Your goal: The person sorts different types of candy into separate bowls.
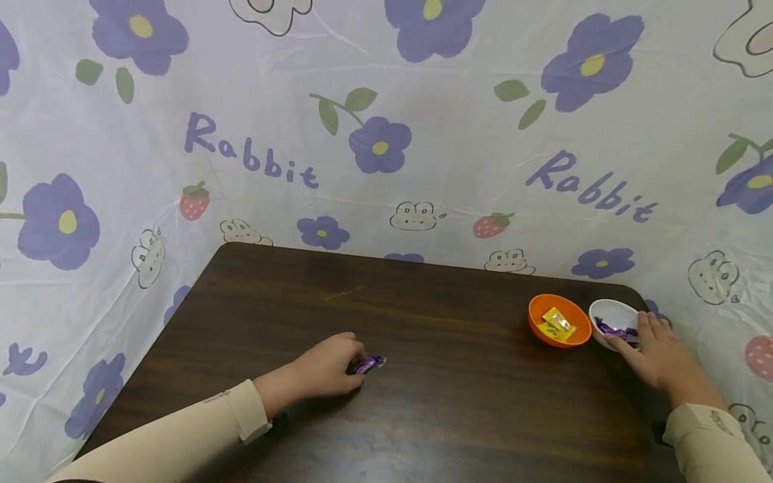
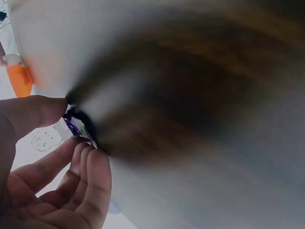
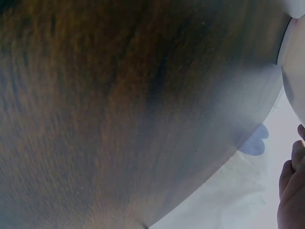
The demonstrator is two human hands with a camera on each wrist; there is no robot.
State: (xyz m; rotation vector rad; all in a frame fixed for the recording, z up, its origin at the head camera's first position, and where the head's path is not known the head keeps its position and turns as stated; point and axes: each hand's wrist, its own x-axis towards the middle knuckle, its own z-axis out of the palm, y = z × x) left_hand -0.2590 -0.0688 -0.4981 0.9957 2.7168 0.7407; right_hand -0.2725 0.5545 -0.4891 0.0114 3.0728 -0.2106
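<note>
Near the middle of the table, my left hand pinches a purple-wrapped candy between thumb and fingertips. The left wrist view has this candy between the thumb and the curled fingers. At the far right, my right hand grips the side of a white bowl, its thumb by the near rim. Several purple-wrapped candies lie in that bowl. Only part of the right hand's fingers shows at the edge of the right wrist view, beside the bowl.
An orange bowl with yellow-wrapped packets stands directly left of the white one. Both are near the back right corner of the dark wooden table. Behind the table hangs a flower-and-rabbit printed cloth.
</note>
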